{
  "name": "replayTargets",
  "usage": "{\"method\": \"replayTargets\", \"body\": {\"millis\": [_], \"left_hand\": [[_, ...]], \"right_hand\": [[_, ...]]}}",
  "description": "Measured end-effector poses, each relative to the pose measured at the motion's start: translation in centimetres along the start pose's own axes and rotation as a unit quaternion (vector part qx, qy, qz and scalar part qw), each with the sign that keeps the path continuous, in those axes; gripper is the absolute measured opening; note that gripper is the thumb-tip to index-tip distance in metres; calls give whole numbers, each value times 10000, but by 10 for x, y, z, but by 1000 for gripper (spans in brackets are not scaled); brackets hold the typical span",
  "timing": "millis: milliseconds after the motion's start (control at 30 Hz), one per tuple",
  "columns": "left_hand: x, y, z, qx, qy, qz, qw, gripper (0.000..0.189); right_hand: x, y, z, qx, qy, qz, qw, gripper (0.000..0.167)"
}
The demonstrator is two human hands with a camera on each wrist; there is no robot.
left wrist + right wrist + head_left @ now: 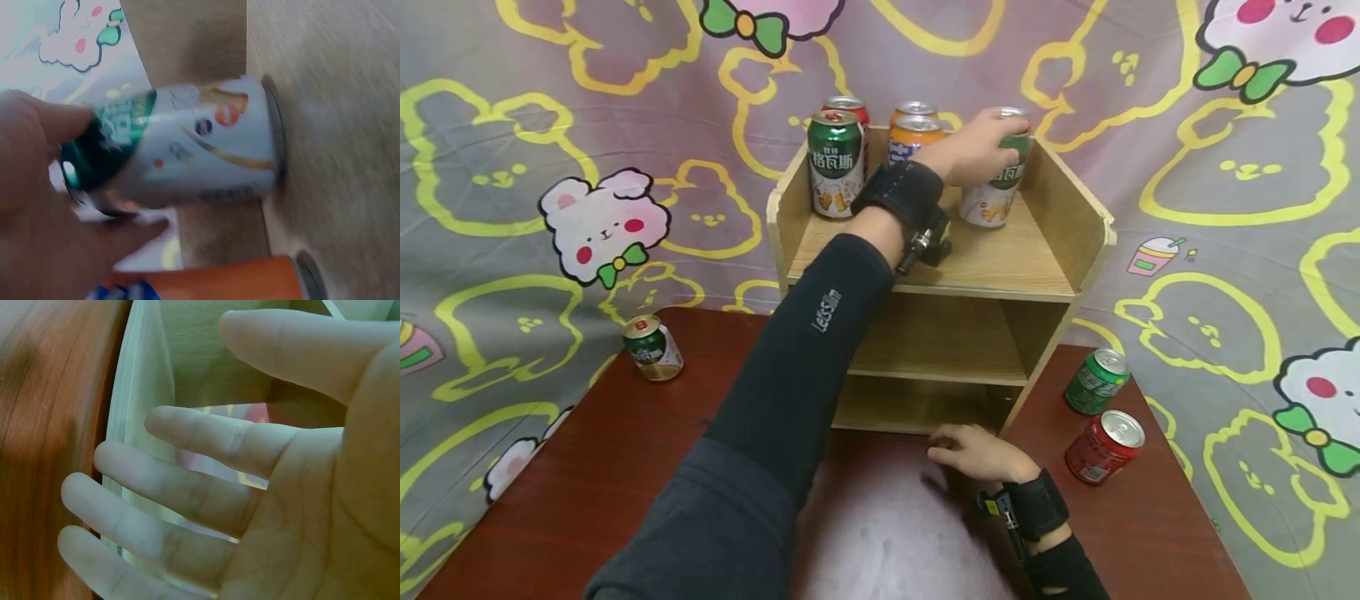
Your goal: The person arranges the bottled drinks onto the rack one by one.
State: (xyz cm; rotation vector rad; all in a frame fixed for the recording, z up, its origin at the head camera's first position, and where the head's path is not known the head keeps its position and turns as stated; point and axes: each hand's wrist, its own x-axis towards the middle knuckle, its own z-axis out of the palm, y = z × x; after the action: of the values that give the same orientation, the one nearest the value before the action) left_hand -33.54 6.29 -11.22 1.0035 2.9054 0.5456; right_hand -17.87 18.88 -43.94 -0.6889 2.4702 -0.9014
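Observation:
My left hand [972, 152] grips the upper part of a green and white drink can [988, 205] on the right side of the shelf's top level. In the left wrist view the thumb lies along the green end of this can [206, 140], and its base is at the shelf board. An orange can [231, 281] stands beside it. Low in front of the shelf unit, my right hand [981, 454] is held near the bottom compartment. Its fingers [187, 437] are spread and relaxed in the right wrist view, with nothing in them.
The wooden shelf unit [970, 287] stands at the back of the red-brown table [572, 467]. On its top level are another green and white can [835, 167], a red can behind it, and two orange cans. A green-white can [652, 348] sits left; green [1096, 383] and red [1101, 450] cans sit right.

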Motion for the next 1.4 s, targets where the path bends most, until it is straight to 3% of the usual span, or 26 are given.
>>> {"method": "replayTargets", "body": {"millis": [133,267,600,767,1200,1400], "left_hand": [[-3,6,1,130,52,-520,9985,54],[-4,9,3,-94,167,-682,9975,54],[-1,6,2,-542,128,-345,9979,51],[2,7,2,-360,201,-243,9989,52],[2,13,11,-615,456,-457,9960,52],[-4,-1,12,-1301,393,-698,9883,81]], "right_hand": [[0,-2,-1,15,5,-10,10000,38],[0,-4,-1,17,0,-36,10000,39],[-1,-5,-2,17,-43,-31,10000,41],[-1,-6,-2,33,-33,23,10000,41],[1,-4,1,-41,-29,-24,10000,36],[2,-4,2,32,-63,7,10000,36]]}}
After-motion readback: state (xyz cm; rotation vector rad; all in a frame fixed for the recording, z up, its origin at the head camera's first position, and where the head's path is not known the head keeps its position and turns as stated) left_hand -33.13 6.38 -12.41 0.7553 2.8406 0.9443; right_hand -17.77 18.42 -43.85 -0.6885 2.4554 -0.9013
